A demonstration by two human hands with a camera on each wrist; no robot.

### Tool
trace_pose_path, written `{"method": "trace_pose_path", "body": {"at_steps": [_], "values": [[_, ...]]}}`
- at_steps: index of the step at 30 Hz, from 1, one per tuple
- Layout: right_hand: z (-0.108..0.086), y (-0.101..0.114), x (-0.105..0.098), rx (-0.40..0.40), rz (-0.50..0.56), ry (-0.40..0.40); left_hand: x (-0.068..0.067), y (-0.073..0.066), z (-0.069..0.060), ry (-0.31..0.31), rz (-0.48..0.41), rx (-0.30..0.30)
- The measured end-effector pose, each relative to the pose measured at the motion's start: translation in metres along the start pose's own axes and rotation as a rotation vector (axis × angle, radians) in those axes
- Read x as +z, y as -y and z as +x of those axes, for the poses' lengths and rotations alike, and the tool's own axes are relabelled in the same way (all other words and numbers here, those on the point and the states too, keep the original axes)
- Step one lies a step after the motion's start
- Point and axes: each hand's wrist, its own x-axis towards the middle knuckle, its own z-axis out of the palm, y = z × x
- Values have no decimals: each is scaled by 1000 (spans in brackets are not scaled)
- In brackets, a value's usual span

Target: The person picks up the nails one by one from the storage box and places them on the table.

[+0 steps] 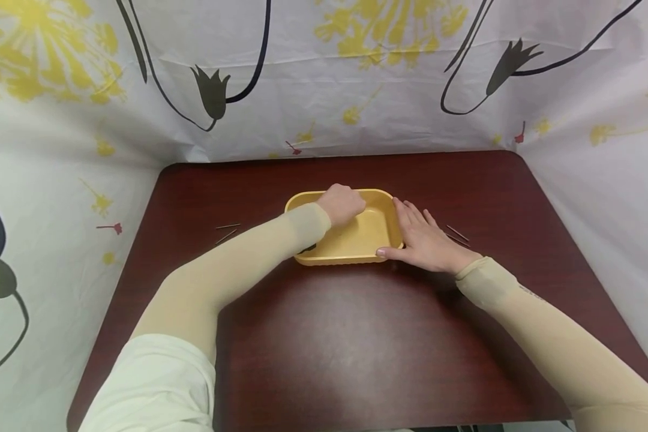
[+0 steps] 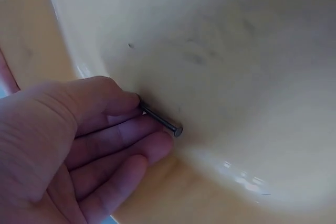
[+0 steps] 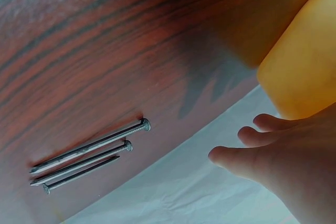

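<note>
A yellow plastic tub (image 1: 367,234) with rounded corners sits on the dark red table. My left hand (image 1: 342,204) reaches down into it. In the left wrist view, the thumb and fingers of that hand (image 2: 100,135) pinch a dark nail (image 2: 160,119) by one end, its head pointing away, close to the tub's inner surface. My right hand (image 1: 429,243) lies against the tub's right side with fingers spread and fairly straight, the thumb on the near rim. Three nails (image 3: 89,148) lie side by side on the table near the right hand.
Two more thin nails (image 1: 227,233) lie on the table (image 1: 329,348) left of the tub, partly beside my left forearm. A white cloth with yellow flowers (image 1: 329,108) hangs behind the table and along both sides.
</note>
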Motion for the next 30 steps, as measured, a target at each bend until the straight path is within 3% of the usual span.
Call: {"method": "trace_pose_path", "body": {"at_steps": [6, 17, 30], "values": [[0, 1, 0, 3, -3, -6, -3, -1, -3, -16, -17, 1], [1, 3, -1, -1, -28, -14, -25, -1, -17, -41, -60, -10], [1, 0, -1, 0, -46, -6, -45, -6, -37, -87, -182, -15]]}}
